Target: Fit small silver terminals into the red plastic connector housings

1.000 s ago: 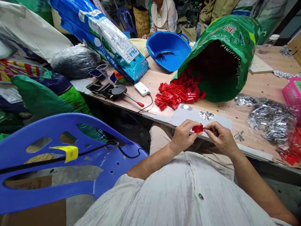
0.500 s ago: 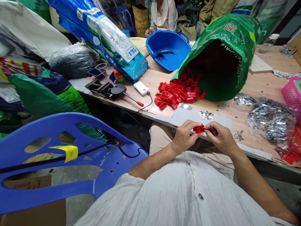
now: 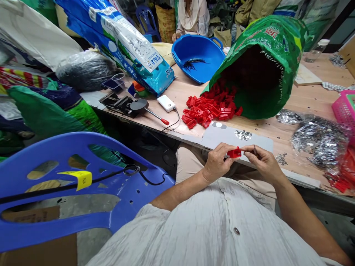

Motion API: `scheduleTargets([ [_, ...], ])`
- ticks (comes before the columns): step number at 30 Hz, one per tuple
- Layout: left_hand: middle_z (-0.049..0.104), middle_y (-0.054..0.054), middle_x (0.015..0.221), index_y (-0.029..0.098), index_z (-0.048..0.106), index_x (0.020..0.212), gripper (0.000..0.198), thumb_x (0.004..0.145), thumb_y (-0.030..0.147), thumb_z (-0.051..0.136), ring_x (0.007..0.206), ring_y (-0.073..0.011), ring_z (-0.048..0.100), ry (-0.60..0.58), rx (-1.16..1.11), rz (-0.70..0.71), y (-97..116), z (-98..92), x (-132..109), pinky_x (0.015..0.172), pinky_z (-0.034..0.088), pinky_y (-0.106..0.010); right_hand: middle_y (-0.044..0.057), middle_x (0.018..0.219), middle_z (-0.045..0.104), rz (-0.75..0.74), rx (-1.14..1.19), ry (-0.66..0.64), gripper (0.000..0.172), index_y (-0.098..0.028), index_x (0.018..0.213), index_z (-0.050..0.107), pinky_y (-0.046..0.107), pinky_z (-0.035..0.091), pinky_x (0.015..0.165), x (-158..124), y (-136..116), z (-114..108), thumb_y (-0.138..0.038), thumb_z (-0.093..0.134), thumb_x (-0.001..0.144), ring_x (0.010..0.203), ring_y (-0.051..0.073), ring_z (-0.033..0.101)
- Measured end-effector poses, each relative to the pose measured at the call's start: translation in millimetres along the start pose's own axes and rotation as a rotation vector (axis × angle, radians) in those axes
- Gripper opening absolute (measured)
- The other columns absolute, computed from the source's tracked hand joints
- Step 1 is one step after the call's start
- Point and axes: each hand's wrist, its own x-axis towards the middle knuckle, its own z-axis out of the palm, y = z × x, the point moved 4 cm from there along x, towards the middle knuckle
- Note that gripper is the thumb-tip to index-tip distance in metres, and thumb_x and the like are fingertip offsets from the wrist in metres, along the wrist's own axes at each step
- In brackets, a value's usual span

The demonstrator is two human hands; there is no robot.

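A small red plastic part [image 3: 234, 152] is pinched between the thumb and fingers of my left hand [image 3: 217, 161], just over the front edge of the table. My right hand [image 3: 261, 160] is close on its right side, with the index fingertip at the part's end. The right fingers are curled, and a small dark thing shows among them, too little of it to name. Beyond the hands, a grey sheet [image 3: 256, 143] carries a pile of small shiny metal pieces [image 3: 243, 135]. Many more red plastic parts [image 3: 212, 107] spill from the mouth of a green sack [image 3: 259, 111].
A black hand press [image 3: 122, 105] with a red-tipped lever and a white power bank [image 3: 166, 103] are at left. Behind are a blue basin [image 3: 198, 74] and a blue bag [image 3: 149, 75]. Bagged metal pieces [image 3: 318, 142] lie right. A blue chair [image 3: 91, 147] stands left; another person [image 3: 192, 18] sits opposite.
My right hand has shifted slightly right and its fingers have loosened, with the index finger straighter. The dark thing in it shows less. My left hand keeps the red part in nearly the same place.
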Motion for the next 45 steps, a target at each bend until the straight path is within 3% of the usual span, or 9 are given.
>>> scheduleTargets([
  [4,0.070,-0.005,0.093,0.019,0.063,0.104,0.019,0.086,0.026,0.066,0.090,-0.0160,0.066,-0.014,-0.002,0.007,-1,0.5,0,0.080,0.054,-0.030,0.000,0.078,0.056,0.100,0.045,0.039,0.024,-0.022,0.095,0.063,0.027,0.036,0.059,0,11,-4,-0.045,0.060,0.089,0.066,0.013,0.045],
  [11,0.071,-0.005,0.094,0.019,0.062,0.105,0.020,0.086,0.024,0.065,0.089,-0.0160,0.065,-0.019,-0.022,0.038,1,2.8,-1,0.078,0.054,-0.029,-0.001,0.081,0.053,0.136,0.196,-0.053,0.024,-0.023,0.087,0.056,0.028,0.037,0.065,5,8,7,-0.045,0.063,0.086,0.071,0.014,0.045],
  [17,0.070,-0.005,0.090,0.018,0.064,0.102,0.018,0.086,0.026,0.065,0.085,-0.0165,0.065,-0.020,-0.036,0.023,0,7.6,-5,0.076,0.053,-0.029,-0.003,0.077,0.046,0.162,0.298,-0.122,0.028,-0.022,0.081,0.048,0.026,0.035,0.057,7,4,14,-0.045,0.064,0.083,0.066,0.012,0.040],
  [24,0.069,-0.005,0.088,0.018,0.064,0.099,0.019,0.085,0.031,0.066,0.083,-0.0167,0.063,-0.053,-0.048,-0.059,-8,12.7,-15,0.074,0.050,-0.029,-0.006,0.070,0.041,0.278,0.399,-0.197,0.035,-0.022,0.084,0.045,0.024,0.026,0.050,3,18,21,-0.049,0.068,0.081,0.056,0.009,0.032],
  [33,0.066,-0.004,0.084,0.018,0.066,0.096,0.023,0.080,0.033,0.073,0.079,-0.0158,0.061,-0.088,-0.193,-0.145,-15,12.5,-22,0.072,0.047,-0.028,-0.006,0.070,0.042,0.403,0.732,-0.266,0.036,-0.022,0.090,0.047,0.024,0.023,0.052,-13,31,31,-0.042,0.074,0.079,0.056,0.007,0.034],
  [37,0.065,-0.004,0.086,0.017,0.067,0.095,0.026,0.075,0.029,0.078,0.077,-0.0142,0.061,-0.122,-0.430,-0.260,-27,15.3,-27,0.072,0.047,-0.027,-0.008,0.064,0.038,0.489,0.931,-0.301,0.041,-0.022,0.090,0.047,0.023,0.019,0.049,-19,31,39,-0.039,0.079,0.073,0.051,0.006,0.029],
  [40,0.065,-0.003,0.087,0.017,0.064,0.092,0.032,0.069,0.030,0.082,0.078,-0.0137,0.063,-0.106,-0.708,-0.438,-37,21.6,-33,0.073,0.049,-0.026,-0.009,0.062,0.038,0.505,0.979,-0.292,0.045,-0.023,0.089,0.045,0.023,0.021,0.049,-21,30,45,-0.042,0.081,0.069,0.049,0.006,0.029],
  [43,0.066,-0.001,0.086,0.017,0.062,0.091,0.037,0.064,0.028,0.085,0.079,-0.0127,0.064,-0.046,-0.896,-0.638,-46,27.2,-37,0.077,0.050,-0.026,-0.007,0.064,0.046,0.455,0.849,-0.302,0.044,-0.023,0.094,0.047,0.023,0.025,0.050,-17,32,43,-0.048,0.077,0.073,0.051,0.007,0.033],
  [45,0.068,0.000,0.086,0.017,0.062,0.092,0.038,0.063,0.026,0.085,0.079,-0.0121,0.064,-0.011,-0.957,-0.734,-51,28.1,-37,0.079,0.050,-0.025,-0.001,0.076,0.059,0.384,0.610,-0.252,0.041,-0.024,0.102,0.051,0.024,0.031,0.052,-8,37,31,-0.050,0.071,0.078,0.055,0.009,0.041],
])
